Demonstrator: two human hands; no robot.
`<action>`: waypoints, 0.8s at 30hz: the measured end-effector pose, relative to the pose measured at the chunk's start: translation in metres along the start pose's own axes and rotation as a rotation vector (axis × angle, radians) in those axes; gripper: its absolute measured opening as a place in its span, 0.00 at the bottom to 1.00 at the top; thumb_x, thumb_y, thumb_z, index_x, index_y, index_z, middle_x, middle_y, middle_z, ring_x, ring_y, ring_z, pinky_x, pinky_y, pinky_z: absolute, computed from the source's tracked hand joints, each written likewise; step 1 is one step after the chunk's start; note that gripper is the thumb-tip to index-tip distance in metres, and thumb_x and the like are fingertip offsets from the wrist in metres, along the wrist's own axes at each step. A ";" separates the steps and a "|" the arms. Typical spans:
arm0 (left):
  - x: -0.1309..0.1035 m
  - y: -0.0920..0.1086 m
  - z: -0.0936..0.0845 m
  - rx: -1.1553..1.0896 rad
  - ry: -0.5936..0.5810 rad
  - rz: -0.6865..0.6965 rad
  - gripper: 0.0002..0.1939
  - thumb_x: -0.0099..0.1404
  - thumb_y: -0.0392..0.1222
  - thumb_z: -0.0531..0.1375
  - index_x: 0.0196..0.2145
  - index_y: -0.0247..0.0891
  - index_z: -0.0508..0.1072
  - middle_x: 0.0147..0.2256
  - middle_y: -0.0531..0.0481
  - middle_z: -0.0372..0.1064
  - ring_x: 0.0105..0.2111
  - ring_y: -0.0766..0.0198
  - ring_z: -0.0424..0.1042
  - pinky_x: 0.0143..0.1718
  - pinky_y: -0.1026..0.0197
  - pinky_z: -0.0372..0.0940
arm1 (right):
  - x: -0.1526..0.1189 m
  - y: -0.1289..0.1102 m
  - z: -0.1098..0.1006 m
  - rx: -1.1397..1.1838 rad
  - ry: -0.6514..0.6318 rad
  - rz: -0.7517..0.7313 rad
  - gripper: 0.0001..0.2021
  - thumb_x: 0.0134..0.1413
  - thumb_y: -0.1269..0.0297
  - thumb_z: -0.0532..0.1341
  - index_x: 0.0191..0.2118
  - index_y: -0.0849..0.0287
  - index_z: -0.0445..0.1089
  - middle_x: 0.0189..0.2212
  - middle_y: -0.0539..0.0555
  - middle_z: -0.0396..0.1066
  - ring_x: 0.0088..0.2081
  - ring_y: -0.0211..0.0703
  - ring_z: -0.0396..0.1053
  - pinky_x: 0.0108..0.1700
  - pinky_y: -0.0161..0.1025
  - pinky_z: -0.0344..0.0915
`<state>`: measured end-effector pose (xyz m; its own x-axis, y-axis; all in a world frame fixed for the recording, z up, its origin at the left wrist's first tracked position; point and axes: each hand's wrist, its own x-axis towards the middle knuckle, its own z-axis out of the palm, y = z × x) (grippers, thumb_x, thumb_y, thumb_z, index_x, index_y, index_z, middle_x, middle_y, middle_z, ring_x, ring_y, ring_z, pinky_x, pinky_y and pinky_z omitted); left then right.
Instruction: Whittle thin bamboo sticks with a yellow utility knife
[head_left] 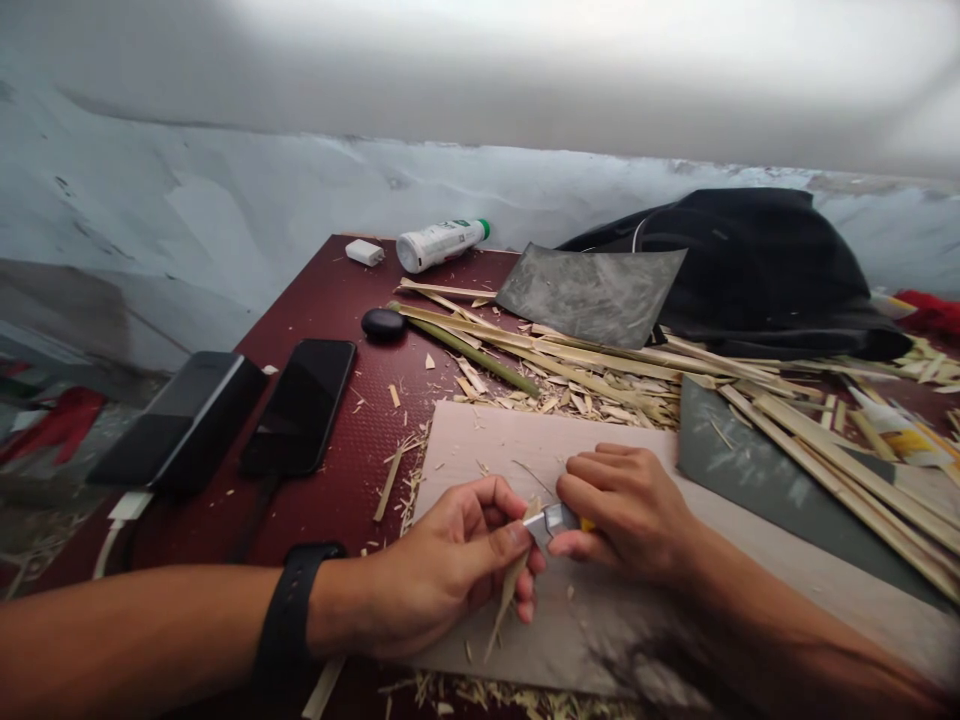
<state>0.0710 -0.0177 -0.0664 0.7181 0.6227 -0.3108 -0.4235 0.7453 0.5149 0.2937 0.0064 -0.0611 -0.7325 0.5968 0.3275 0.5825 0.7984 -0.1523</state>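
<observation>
Above the pale board (480, 440) I see the left hand (442, 565), fingers clamped on a thin strip (507, 595), and the right hand (622, 505), fingers wrapped round a knife (558, 521).

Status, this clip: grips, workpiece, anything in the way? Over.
Left grip pinching thin pale wood-like strip. Right grip holding grey-and-yellow cutter, metal blade at strip. Left thumb close to blade. Loose pale shavings along edges of flat beige board.
</observation>
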 end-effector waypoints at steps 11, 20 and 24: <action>-0.003 -0.006 -0.006 0.088 -0.061 -0.022 0.13 0.62 0.42 0.67 0.36 0.37 0.66 0.29 0.52 0.74 0.24 0.70 0.73 0.30 0.65 0.69 | -0.003 0.025 -0.006 -0.199 0.113 0.391 0.22 0.69 0.50 0.50 0.26 0.58 0.59 0.19 0.47 0.59 0.20 0.34 0.55 0.27 0.37 0.43; -0.002 0.002 0.000 0.080 0.066 0.047 0.15 0.59 0.40 0.69 0.36 0.38 0.66 0.27 0.57 0.67 0.21 0.76 0.63 0.25 0.71 0.59 | 0.001 0.011 -0.005 -0.109 0.077 0.219 0.21 0.68 0.51 0.51 0.26 0.57 0.57 0.20 0.47 0.57 0.22 0.35 0.53 0.29 0.38 0.44; -0.001 0.000 -0.001 0.101 0.033 0.040 0.14 0.60 0.42 0.68 0.37 0.38 0.67 0.28 0.55 0.69 0.21 0.74 0.66 0.24 0.70 0.61 | -0.001 0.013 -0.007 -0.059 0.075 0.196 0.21 0.68 0.51 0.51 0.26 0.57 0.57 0.20 0.47 0.56 0.23 0.35 0.53 0.28 0.37 0.44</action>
<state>0.0698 -0.0182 -0.0673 0.6826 0.6601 -0.3136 -0.3923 0.6930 0.6048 0.3039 0.0156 -0.0570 -0.5761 0.7310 0.3658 0.7324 0.6603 -0.1662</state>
